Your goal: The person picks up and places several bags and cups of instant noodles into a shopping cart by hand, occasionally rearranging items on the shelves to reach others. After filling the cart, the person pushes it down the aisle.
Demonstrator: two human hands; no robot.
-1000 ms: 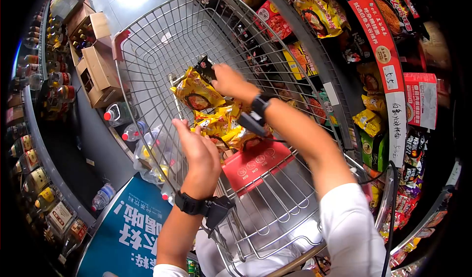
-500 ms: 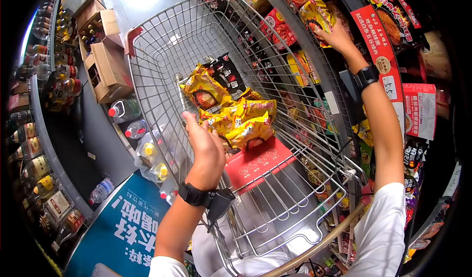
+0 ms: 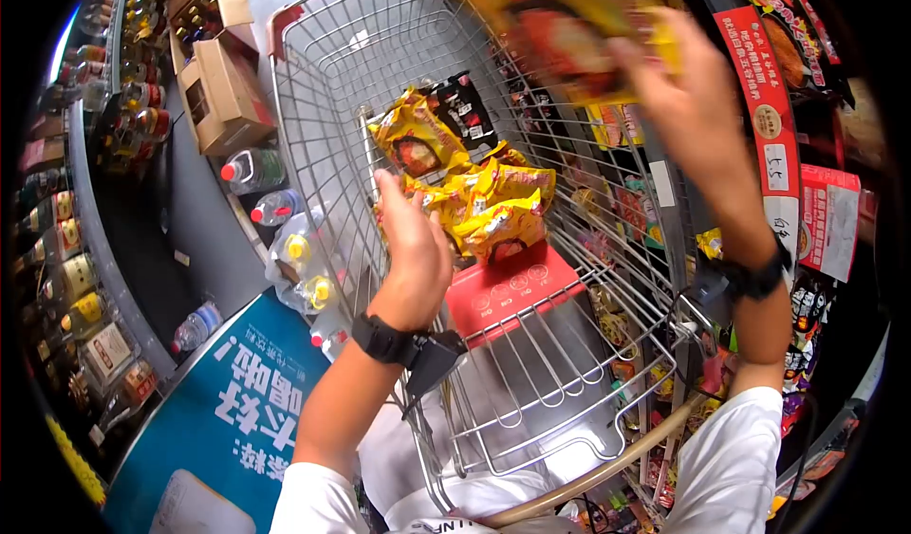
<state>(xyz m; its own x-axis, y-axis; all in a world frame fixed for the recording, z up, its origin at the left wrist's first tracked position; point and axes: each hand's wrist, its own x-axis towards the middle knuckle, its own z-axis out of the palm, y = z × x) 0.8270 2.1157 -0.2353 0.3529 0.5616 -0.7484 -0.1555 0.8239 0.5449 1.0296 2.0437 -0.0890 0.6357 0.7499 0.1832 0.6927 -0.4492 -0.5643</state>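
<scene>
My right hand [image 3: 693, 117] grips a yellow instant noodle packet [image 3: 560, 36] with a picture of food on it, held up over the right side of the shopping cart; hand and packet are blurred by motion. My left hand [image 3: 416, 259] is inside the cart, near its left wall, with fingers stretched out and nothing visible in them. Just beyond it, several yellow noodle packets [image 3: 503, 202] lie piled on the cart's bottom, with a black packet [image 3: 463, 112] behind them. Part of the pile is hidden by my left hand.
The wire shopping cart [image 3: 296, 126] stands before me, with a red panel [image 3: 512, 292] near its handle [image 3: 588, 482]. Noodle shelves with a red price strip [image 3: 759, 98] line the right. Bottles [image 3: 254, 169], cardboard boxes [image 3: 232, 98] and a blue sign [image 3: 204, 411] are on the left.
My right hand has brought the yellow noodle packet from the right shelf toward me and over the cart. My left hand has shifted slightly, its fingers still extended. The view has moved a little.
</scene>
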